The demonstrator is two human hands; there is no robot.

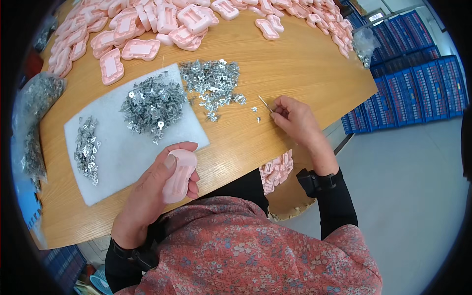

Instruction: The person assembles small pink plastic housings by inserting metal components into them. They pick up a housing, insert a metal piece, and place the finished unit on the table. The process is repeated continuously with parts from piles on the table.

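Note:
A pink plastic shell (180, 178) with a recess along its inside rests in my left hand (160, 179), which is closed around it at the table's near edge. My right hand (296, 120), on the table's right side, pinches a thin metal tool (265, 103) whose far end points up and left. The rest of that tool is hidden in my fingers, so its kind is unclear. Two small metal clips (258, 119) lie on the wood just left of my right fingers. Close by is a loose heap of metal clips (211, 83).
A white foam sheet (118, 172) bears a large pile (153, 105) and a smaller strip (87, 150) of metal clips. Many pink shells (140, 49) cover the table's far side. Bagged metal parts (42, 98) lie left. Blue racks (410, 91) stand right; a cardboard box (290, 201) sits below.

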